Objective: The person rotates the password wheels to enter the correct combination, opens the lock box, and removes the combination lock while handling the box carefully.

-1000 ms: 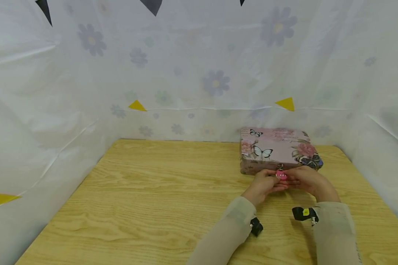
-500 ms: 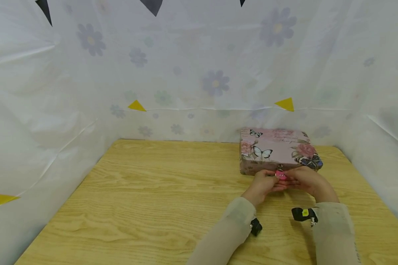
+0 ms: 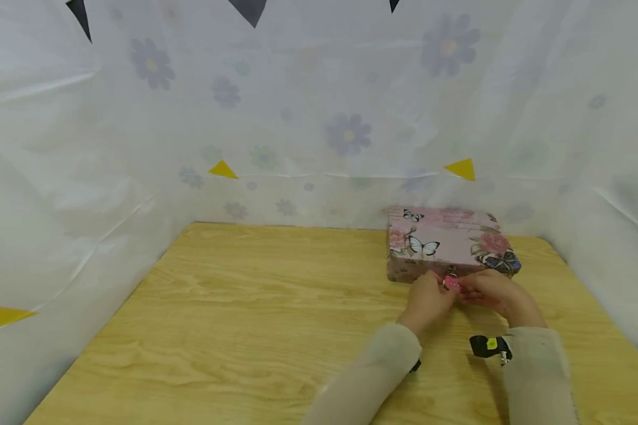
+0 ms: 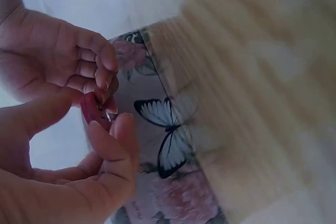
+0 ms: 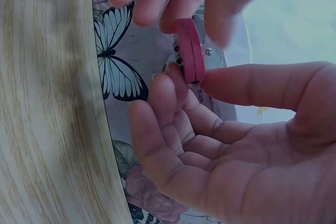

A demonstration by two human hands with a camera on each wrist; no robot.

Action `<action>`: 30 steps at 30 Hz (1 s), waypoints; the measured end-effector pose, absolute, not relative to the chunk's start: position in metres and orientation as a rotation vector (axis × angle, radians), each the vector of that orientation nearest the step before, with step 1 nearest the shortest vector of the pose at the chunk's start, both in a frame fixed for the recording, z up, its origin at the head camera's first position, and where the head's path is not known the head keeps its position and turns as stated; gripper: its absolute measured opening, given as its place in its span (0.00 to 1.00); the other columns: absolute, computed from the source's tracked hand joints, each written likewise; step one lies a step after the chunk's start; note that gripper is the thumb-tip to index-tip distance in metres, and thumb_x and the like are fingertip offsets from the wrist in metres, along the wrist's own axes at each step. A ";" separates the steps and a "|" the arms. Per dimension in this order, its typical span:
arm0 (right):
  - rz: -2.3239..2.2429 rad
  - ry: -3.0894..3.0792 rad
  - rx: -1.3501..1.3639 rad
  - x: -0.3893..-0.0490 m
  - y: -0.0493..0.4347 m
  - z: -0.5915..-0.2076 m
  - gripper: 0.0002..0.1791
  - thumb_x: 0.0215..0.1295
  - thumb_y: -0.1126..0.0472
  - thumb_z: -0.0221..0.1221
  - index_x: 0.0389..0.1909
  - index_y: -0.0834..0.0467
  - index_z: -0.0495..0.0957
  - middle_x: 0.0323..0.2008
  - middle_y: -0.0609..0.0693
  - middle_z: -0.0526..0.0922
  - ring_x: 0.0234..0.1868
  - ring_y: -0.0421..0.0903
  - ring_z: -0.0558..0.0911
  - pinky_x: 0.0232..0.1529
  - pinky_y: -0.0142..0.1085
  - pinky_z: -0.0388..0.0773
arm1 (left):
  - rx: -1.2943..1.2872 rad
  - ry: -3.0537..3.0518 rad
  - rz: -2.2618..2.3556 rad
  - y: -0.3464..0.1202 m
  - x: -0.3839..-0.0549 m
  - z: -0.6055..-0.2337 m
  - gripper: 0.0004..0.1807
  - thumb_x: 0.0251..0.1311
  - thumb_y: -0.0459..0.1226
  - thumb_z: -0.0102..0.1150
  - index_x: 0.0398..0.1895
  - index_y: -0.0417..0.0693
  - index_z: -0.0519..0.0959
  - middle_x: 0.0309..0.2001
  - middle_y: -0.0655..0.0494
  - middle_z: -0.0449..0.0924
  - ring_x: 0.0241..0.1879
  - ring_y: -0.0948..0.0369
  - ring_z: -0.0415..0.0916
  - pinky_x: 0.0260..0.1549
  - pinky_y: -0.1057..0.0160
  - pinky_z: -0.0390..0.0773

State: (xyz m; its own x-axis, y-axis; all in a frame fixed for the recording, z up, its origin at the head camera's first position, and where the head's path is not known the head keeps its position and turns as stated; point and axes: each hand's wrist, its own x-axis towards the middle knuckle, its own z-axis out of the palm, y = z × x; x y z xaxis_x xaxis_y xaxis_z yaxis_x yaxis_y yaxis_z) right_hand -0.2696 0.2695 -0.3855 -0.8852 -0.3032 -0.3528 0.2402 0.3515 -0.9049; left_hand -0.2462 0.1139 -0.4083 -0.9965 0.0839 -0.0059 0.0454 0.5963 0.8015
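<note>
A flat pink box [image 3: 446,239] printed with butterflies and roses lies shut at the back right of the wooden table [image 3: 255,330]. A small pink padlock [image 3: 451,283] hangs at the clasp on its front edge. My left hand [image 3: 440,289] pinches the padlock from the left. My right hand [image 3: 465,292] pinches it from the right. In the left wrist view the padlock [image 4: 93,109] sits between the left thumb and forefinger [image 4: 113,129]. In the right wrist view the padlock [image 5: 190,51] stands edge-on between the right thumb [image 5: 247,85] and curled fingers, over the box's metal clasp [image 5: 212,56].
White flowered plastic sheeting [image 3: 298,118] walls in the table at the back and on both sides, close behind the box. Small yellow and dark paper triangles [image 3: 459,168] are stuck on it. Bare tabletop stretches to the left of the hands.
Both hands stay on the padlock. The left hand has turned and crept slightly toward the box front; the view has shifted a little.
</note>
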 end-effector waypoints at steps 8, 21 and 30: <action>-1.566 2.150 -0.055 -0.266 0.267 -0.388 0.21 0.72 0.65 0.44 0.53 0.82 0.67 0.31 0.46 0.80 0.32 0.39 0.80 0.41 0.35 0.82 | 0.284 3.155 0.652 0.122 -0.244 -0.405 0.23 0.59 0.53 0.63 0.47 0.46 0.76 0.41 0.57 0.75 0.44 0.63 0.71 0.47 0.70 0.73; -1.569 2.163 -0.049 -0.268 0.269 -0.384 0.19 0.71 0.67 0.44 0.50 0.80 0.71 0.28 0.44 0.81 0.31 0.38 0.81 0.39 0.34 0.82 | 0.251 3.291 0.009 0.142 -0.246 -0.398 0.24 0.62 0.61 0.52 0.43 0.53 0.76 0.38 0.60 0.76 0.37 0.65 0.72 0.32 0.70 0.76; -1.539 2.193 -0.060 -0.267 0.271 -0.383 0.21 0.72 0.67 0.44 0.53 0.83 0.67 0.30 0.44 0.82 0.32 0.38 0.81 0.40 0.35 0.82 | 0.192 3.280 -0.061 0.147 -0.247 -0.398 0.24 0.61 0.62 0.52 0.42 0.53 0.77 0.36 0.60 0.78 0.34 0.64 0.74 0.31 0.69 0.76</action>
